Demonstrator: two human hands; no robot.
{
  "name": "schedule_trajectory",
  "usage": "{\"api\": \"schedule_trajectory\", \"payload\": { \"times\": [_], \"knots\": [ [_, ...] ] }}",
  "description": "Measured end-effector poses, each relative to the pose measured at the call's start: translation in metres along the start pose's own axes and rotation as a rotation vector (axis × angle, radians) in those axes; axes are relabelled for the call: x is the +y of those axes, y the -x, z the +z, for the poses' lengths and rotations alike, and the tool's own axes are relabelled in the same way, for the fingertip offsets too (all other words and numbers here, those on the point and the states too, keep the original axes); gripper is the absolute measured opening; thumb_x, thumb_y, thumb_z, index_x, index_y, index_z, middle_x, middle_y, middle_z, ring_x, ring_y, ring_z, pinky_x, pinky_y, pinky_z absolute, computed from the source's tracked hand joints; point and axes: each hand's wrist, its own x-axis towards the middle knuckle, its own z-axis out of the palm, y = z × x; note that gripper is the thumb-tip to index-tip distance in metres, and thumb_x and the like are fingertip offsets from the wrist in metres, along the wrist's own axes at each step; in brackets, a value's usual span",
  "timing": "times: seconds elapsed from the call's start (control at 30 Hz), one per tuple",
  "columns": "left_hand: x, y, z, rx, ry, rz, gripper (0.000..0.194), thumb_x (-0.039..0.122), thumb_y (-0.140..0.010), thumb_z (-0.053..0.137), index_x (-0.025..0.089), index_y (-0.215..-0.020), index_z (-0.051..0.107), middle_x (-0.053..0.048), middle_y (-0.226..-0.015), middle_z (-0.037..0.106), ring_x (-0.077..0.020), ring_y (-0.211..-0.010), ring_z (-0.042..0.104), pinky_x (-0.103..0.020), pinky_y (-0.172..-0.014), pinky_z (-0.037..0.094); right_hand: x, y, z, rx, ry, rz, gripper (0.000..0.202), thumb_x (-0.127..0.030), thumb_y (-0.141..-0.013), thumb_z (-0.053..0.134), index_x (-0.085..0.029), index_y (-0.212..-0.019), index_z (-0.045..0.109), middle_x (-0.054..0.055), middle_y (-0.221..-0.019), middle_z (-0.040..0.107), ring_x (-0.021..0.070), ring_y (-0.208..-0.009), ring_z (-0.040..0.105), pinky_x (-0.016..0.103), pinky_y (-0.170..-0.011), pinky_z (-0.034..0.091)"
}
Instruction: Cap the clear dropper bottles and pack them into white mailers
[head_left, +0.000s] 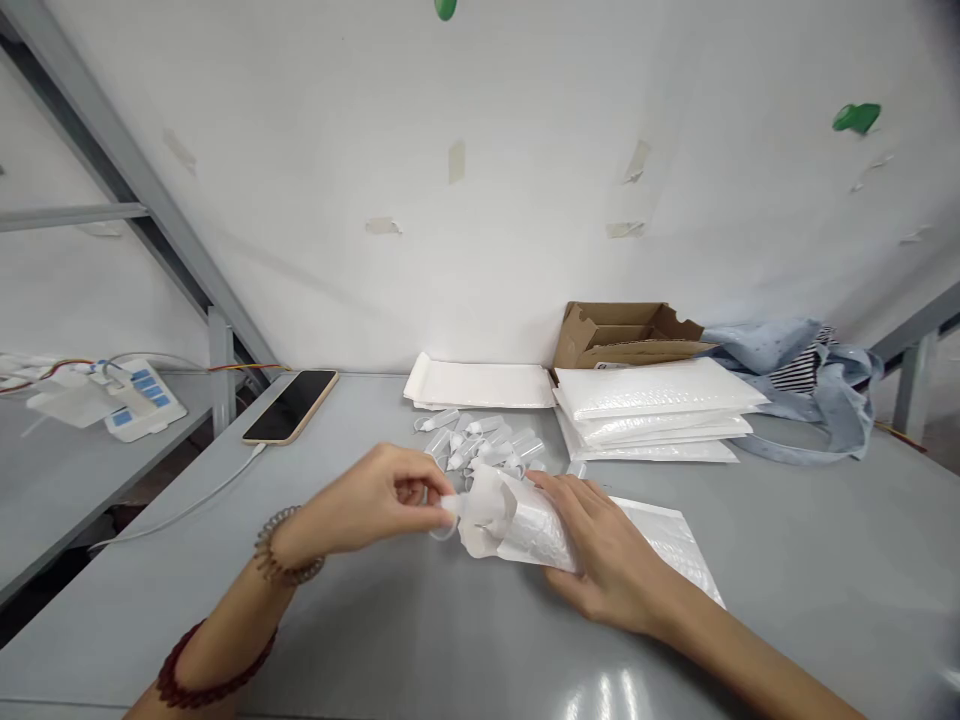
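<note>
My left hand (405, 495), with two bracelets on the wrist and forearm, pinches a small translucent bottle (452, 506) at the mouth of a white bubble mailer. Wrapped round that mailer (534, 525) is my right hand (592, 545); its open end faces left. Just behind the hands lies a loose heap of small clear bottles (487, 440) with white tops. Another bubble mailer (667, 540) lies flat on the table, partly under my right forearm. How far the pinched bottle reaches into the mailer is hidden.
Stacked white mailers (652, 400) stand at the back right, before an open cardboard box (630, 330). A flat white stack (480, 385) lies by the wall. Light blue cloth (795, 380) is at the right. A phone (291, 406) with a cable and a power strip (146, 400) are left.
</note>
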Motion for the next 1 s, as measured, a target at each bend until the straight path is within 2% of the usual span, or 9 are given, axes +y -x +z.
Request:
{"api": "schedule_trajectory", "payload": {
  "times": [0.17, 0.3, 0.4, 0.5, 0.6, 0.73, 0.77, 0.9, 1.0],
  "knots": [
    [0.001, -0.009, 0.044, 0.118, -0.414, 0.269, 0.011, 0.017, -0.082, 0.058, 0.015, -0.079, 0.068, -0.002, -0.076, 0.057, -0.0122, -0.064, 0.050, -0.022, -0.057, 0.040, -0.006, -0.001, 0.007, -0.032, -0.027, -0.029, 0.073, -0.013, -0.064, 0.051, -0.013, -0.133, 0.029, 0.014, -0.114, 0.055, 0.0284, -0.099, 0.051, 0.045, -0.085, 0.044],
    [-0.002, -0.011, 0.066, 0.036, -0.566, 0.380, 0.018, 0.007, -0.085, 0.047, 0.012, -0.074, 0.060, -0.005, -0.078, 0.060, -0.0144, -0.065, 0.052, -0.024, -0.058, 0.042, -0.010, 0.000, 0.011, -0.059, -0.039, -0.047, 0.073, -0.012, -0.063, 0.050, -0.013, -0.133, 0.029, 0.014, -0.113, 0.055, 0.0291, -0.101, 0.051, 0.047, -0.087, 0.042],
    [0.001, -0.011, 0.071, 0.031, -0.408, 0.425, 0.022, -0.001, -0.080, 0.043, 0.013, -0.067, 0.055, -0.003, -0.071, 0.058, -0.0127, -0.061, 0.050, -0.023, -0.056, 0.040, -0.012, 0.000, 0.011, -0.053, -0.055, -0.047, 0.072, -0.012, -0.062, 0.049, -0.013, -0.132, 0.030, 0.014, -0.113, 0.055, 0.0293, -0.101, 0.051, 0.047, -0.087, 0.042],
    [0.008, -0.010, 0.062, -0.065, -0.095, 0.436, 0.025, -0.001, -0.080, 0.042, 0.014, -0.063, 0.054, 0.001, -0.062, 0.054, -0.0100, -0.057, 0.046, -0.020, -0.055, 0.039, -0.011, 0.001, 0.008, -0.032, -0.077, -0.040, 0.073, -0.012, -0.063, 0.049, -0.014, -0.133, 0.028, 0.014, -0.114, 0.055, 0.0277, -0.098, 0.052, 0.045, -0.085, 0.044],
    [0.010, -0.009, 0.046, -0.081, 0.188, 0.293, 0.020, 0.011, -0.084, 0.047, 0.015, -0.074, 0.064, 0.000, -0.069, 0.062, -0.0117, -0.064, 0.055, -0.021, -0.061, 0.045, -0.009, 0.001, 0.004, -0.015, -0.072, -0.040, 0.074, -0.013, -0.064, 0.050, -0.015, -0.133, 0.027, 0.013, -0.115, 0.055, 0.0274, -0.099, 0.052, 0.044, -0.084, 0.045],
    [0.003, -0.010, 0.029, 0.233, 0.335, -0.100, 0.024, 0.036, -0.080, 0.061, 0.016, -0.093, 0.065, -0.002, -0.079, 0.067, -0.0141, -0.065, 0.061, -0.025, -0.062, 0.050, -0.006, 0.001, -0.002, 0.029, -0.034, -0.025, 0.073, -0.014, -0.064, 0.050, -0.017, -0.133, 0.026, 0.014, -0.118, 0.054, 0.0285, -0.101, 0.053, 0.045, -0.084, 0.045],
    [0.001, -0.010, 0.028, 0.217, 0.314, -0.154, 0.026, 0.039, -0.079, 0.061, 0.016, -0.090, 0.065, -0.002, -0.076, 0.067, -0.0133, -0.060, 0.060, -0.024, -0.058, 0.049, -0.006, 0.001, -0.003, 0.040, -0.024, -0.020, 0.073, -0.015, -0.065, 0.050, -0.017, -0.134, 0.026, 0.015, -0.119, 0.053, 0.0288, -0.102, 0.053, 0.045, -0.085, 0.045],
    [0.000, -0.015, 0.034, -0.145, 0.322, -0.173, 0.040, 0.042, -0.086, 0.046, 0.014, -0.061, 0.060, 0.000, -0.052, 0.058, -0.0115, -0.046, 0.054, -0.021, -0.046, 0.044, -0.010, 0.002, -0.007, 0.035, 0.016, -0.045, 0.077, -0.017, -0.066, 0.051, -0.015, -0.137, 0.022, 0.017, -0.128, 0.049, 0.0312, -0.114, 0.048, 0.048, -0.091, 0.043],
    [0.000, -0.017, 0.043, -0.137, 0.358, -0.184, 0.042, 0.046, -0.086, 0.044, 0.015, -0.062, 0.057, -0.001, -0.055, 0.060, -0.0114, -0.046, 0.055, -0.021, -0.045, 0.044, -0.013, 0.002, -0.006, -0.001, 0.043, -0.082, 0.077, -0.018, -0.068, 0.052, -0.012, -0.138, 0.021, 0.019, -0.133, 0.046, 0.0311, -0.119, 0.045, 0.048, -0.095, 0.042]
  ]
}}
